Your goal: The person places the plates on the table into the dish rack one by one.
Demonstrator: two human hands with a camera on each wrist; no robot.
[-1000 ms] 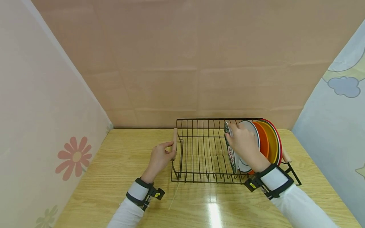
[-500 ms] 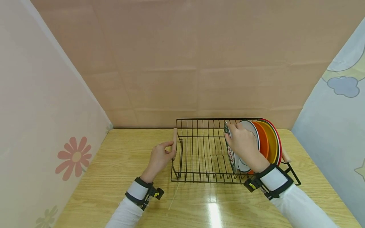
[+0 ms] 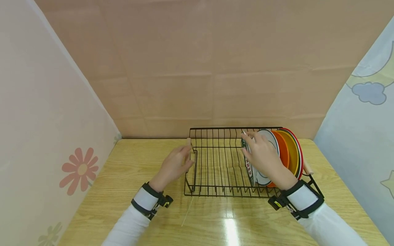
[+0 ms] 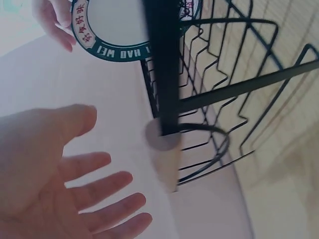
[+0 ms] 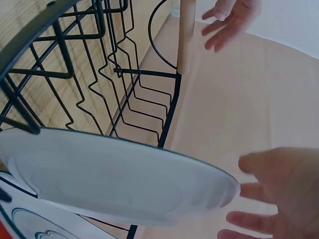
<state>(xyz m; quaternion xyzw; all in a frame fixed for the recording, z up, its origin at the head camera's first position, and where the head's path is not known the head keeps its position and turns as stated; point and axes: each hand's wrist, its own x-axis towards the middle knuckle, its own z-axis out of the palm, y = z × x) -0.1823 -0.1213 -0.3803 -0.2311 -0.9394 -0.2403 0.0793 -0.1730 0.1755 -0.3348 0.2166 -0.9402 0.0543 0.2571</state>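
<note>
Head view: the black wire dish rack [image 3: 221, 164] stands on the light wooden table [image 3: 123, 191], holding a row of upright plates at its right end. The green-rimmed white plate with lettering [image 3: 248, 164] stands leftmost in that row, seated in the rack slots. The right hand [image 3: 261, 153] hovers at this plate's upper edge with fingers extended; a grip is not evident. The left hand [image 3: 175, 165] sits just beside the rack's pale wooden handle [image 3: 188, 141], fingers relaxed. Left wrist view: the left hand [image 4: 55, 179] is spread with straight fingers and holds nothing; the wooden handle [image 4: 164, 159] stands apart from the palm. Right wrist view: the right hand [image 5: 279, 194] shows straight, separated fingers just beside the plate rim [image 5: 119, 174], with no contact evident. Judgement: the plate-seating step appears complete and both hands are at the release stage. The next move calls for clearing both hands from the rack without disturbing the upright plates.
</note>
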